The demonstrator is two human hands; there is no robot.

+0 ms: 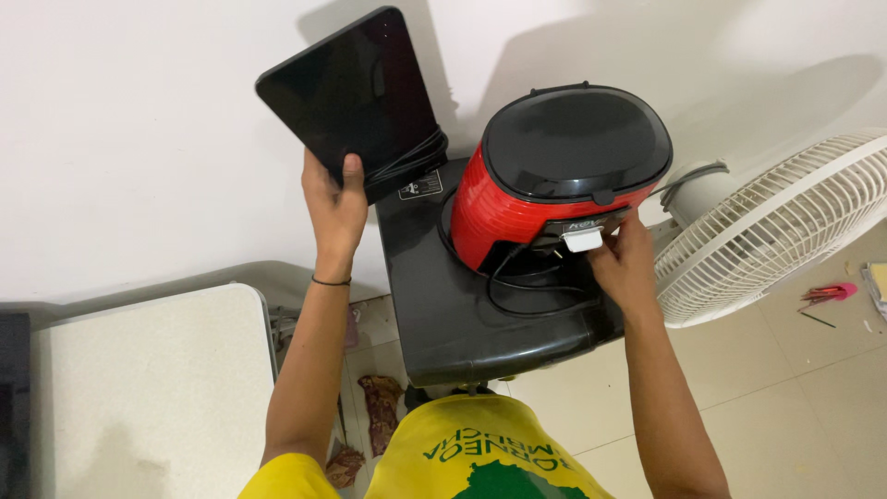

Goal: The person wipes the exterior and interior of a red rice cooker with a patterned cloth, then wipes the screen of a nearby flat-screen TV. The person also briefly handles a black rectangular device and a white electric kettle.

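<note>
Against the white wall, the left hand (334,205) reaches up with forearm extended, fingers and thumb clamped on the lower edge of a flat black cooktop (351,92) held tilted. Right of it, the right hand (625,261) curls its fingers around a white plug (583,239) at the red cooker (554,171), which sits on a black stand (462,314).

A single head-worn camera looks steeply down from close above the person's own outstretched arms. It faces a white wall (139,139), with the black stand (462,323) at centre frame.
</note>
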